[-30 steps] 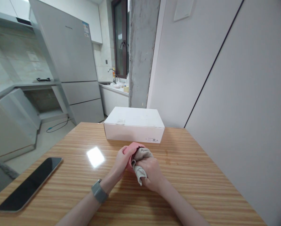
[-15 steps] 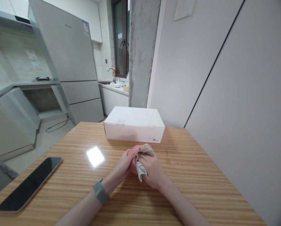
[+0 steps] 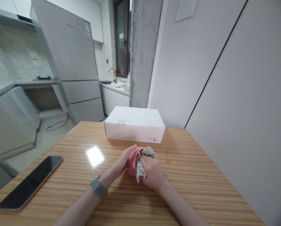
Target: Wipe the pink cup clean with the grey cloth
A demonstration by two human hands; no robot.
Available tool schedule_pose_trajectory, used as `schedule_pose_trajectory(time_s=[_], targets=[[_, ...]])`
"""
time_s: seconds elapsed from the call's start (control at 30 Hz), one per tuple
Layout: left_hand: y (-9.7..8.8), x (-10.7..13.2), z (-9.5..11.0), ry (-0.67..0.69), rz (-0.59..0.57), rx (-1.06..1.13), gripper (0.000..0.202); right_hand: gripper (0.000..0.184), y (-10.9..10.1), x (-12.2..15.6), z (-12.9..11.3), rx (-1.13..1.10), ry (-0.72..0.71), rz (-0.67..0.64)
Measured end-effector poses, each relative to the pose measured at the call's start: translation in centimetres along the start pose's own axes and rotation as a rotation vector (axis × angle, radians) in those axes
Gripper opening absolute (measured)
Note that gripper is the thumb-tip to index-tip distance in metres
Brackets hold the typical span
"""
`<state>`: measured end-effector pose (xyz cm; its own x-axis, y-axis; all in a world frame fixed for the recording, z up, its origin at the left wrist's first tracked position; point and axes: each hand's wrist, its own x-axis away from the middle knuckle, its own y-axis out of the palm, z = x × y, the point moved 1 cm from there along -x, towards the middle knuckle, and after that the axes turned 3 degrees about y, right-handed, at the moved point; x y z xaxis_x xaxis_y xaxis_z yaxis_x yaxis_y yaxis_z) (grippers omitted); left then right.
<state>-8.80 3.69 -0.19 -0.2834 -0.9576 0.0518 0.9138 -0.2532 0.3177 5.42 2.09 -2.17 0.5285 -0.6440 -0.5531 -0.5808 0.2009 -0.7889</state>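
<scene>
We find both hands at work over the middle of the wooden table (image 3: 201,175), a little toward its far edge. The left hand (image 3: 126,158) is curled around a pink item (image 3: 131,163), fingers closed over its top and left side. Most of the item is covered, so we cannot tell what it is, nor whether its base rests on the tabletop or sits just above it. The right hand (image 3: 152,172) is clenched on a beige cloth (image 3: 140,169), bunched in the fist and pressed against the right face of the pink item. One fold hangs below the fingers and another shows above the knuckles.

In our judgement the step in hand is a wipe of the pink item, with the left hand as holder and the right as wiper. A further stroke would call for a firm left-hand hold while the cloth travels, and a turn of the item to present the faces now under the left fingers.

The pink item lies between the two hands and touches both, left of the right palm.

Other findings:
- A white box (image 3: 134,125) stands just beyond the hands at the far edge.
- A dark phone (image 3: 30,182) lies well apart, near the left edge.
- A grey watch (image 3: 98,187) is on the left wrist.
</scene>
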Motion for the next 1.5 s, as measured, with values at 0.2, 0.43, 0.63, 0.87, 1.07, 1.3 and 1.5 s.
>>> schedule_pose_trajectory(time_s=[0.2,0.43,0.63,0.87,1.07,1.3,1.5], targets=[[-1.0,0.3,1.0,0.001,-0.006,-0.281,0.034,0.047,0.6,0.3,-0.6,0.049,-0.094,-0.026],[-1.1,-0.2,0.6,0.156,0.244,-0.274,0.033,0.048,-0.3,-1.0,-1.1,0.073,0.061,0.071],[-0.7,0.0,0.5,0.326,0.381,-0.370,0.036,0.041,-0.2,-1.4,-1.8,-0.021,0.280,0.066],[-1.9,-0.8,-0.6,0.336,0.427,-0.382,0.038,0.008,-0.4,-1.6,-0.5,-0.803,0.540,0.013],[-3.1,-2.1,-1.8,0.245,0.492,-0.238,0.035,0.022,-1.6,-1.6,3.8,-1.211,0.816,0.207],[-2.1,-1.7,-1.1,0.161,0.309,0.139,0.044,0.025,-5.0,-1.0,7.9,-1.506,0.999,0.428],[-0.3,-0.7,-0.8,-0.010,0.159,0.449,0.034,0.028,-3.8,-1.3,5.1,-1.738,1.016,0.378]])
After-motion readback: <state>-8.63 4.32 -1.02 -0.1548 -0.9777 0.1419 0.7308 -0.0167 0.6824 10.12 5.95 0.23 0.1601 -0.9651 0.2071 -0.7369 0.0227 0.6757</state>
